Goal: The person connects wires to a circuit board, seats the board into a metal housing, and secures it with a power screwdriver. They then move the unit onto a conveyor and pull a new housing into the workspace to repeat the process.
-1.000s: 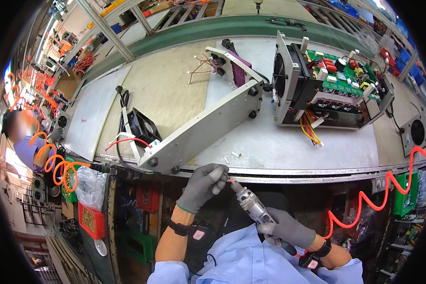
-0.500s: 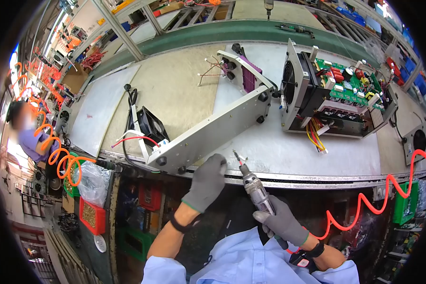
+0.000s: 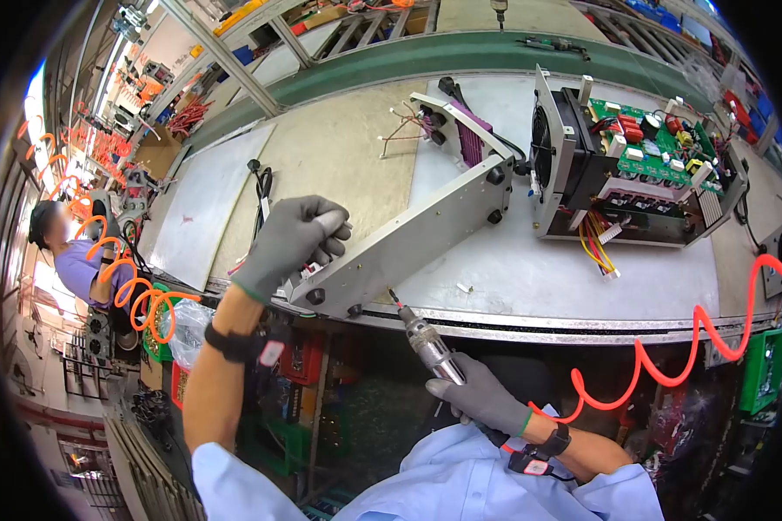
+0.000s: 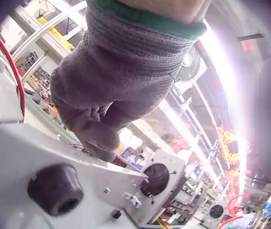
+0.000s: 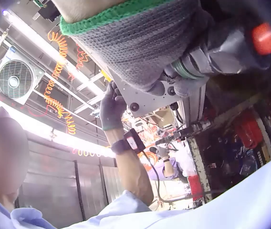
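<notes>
My gloved right hand (image 3: 482,392) grips a metal-bodied power screwdriver (image 3: 430,347), its bit pointing up at the lower edge of a long grey metal panel (image 3: 417,239). A small dark piece shows at the bit's tip. In the right wrist view the fingers wrap round the screwdriver body (image 5: 221,55). My gloved left hand (image 3: 291,243) is above the panel's left end with fingers curled and nothing visible in them. The left wrist view shows this hand (image 4: 111,81) over the panel, near a black rubber foot (image 4: 54,188).
A chassis with a green circuit board (image 3: 652,143) and fan stands at the right, yellow and red wires hanging from it. A purple heatsink (image 3: 469,135) is behind the panel. The orange-red coiled hose (image 3: 660,373) stretches rightward. Another person (image 3: 82,260) is at far left.
My left hand has left the screwdriver's bit and moved up and left over the panel's end. The screwdriver, held in my right hand, has shifted left with its bit toward the panel's edge.
</notes>
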The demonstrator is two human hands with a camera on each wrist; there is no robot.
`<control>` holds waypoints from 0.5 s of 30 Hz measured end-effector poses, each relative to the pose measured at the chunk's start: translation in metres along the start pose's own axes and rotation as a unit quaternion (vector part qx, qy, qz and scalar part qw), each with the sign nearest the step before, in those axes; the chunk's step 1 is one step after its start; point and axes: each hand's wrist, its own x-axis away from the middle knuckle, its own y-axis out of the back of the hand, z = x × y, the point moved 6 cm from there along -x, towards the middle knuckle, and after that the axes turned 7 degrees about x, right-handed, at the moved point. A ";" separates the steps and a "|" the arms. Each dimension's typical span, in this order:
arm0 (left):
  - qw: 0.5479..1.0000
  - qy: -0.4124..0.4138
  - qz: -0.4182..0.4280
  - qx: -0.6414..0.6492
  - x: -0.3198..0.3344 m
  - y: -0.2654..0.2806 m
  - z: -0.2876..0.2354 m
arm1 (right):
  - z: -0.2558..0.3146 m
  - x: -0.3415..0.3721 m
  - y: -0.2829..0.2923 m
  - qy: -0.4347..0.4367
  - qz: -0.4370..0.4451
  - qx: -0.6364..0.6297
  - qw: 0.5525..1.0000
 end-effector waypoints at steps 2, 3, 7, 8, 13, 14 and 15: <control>0.999 0.041 0.020 -0.024 -0.024 0.001 0.006 | -0.004 -0.002 -0.002 -0.004 -0.003 0.004 1.000; 0.997 0.062 0.030 -0.032 -0.034 -0.001 0.010 | -0.004 -0.002 -0.003 -0.006 -0.003 0.004 1.000; 0.981 0.144 0.101 -0.084 -0.067 -0.008 0.017 | -0.007 -0.003 -0.003 -0.011 0.005 -0.006 1.000; 0.975 0.159 0.119 -0.098 -0.073 -0.011 0.020 | -0.008 -0.004 -0.002 -0.011 0.008 -0.010 1.000; 0.927 0.186 0.197 -0.260 -0.086 -0.032 0.018 | -0.006 -0.005 0.000 -0.023 0.013 -0.022 0.999; 0.908 0.191 0.215 -0.304 -0.085 -0.036 0.016 | -0.007 -0.006 0.000 -0.025 0.017 -0.026 0.999; 0.902 0.191 0.229 -0.312 -0.093 -0.038 0.029 | -0.008 -0.007 0.000 -0.029 0.018 -0.032 0.999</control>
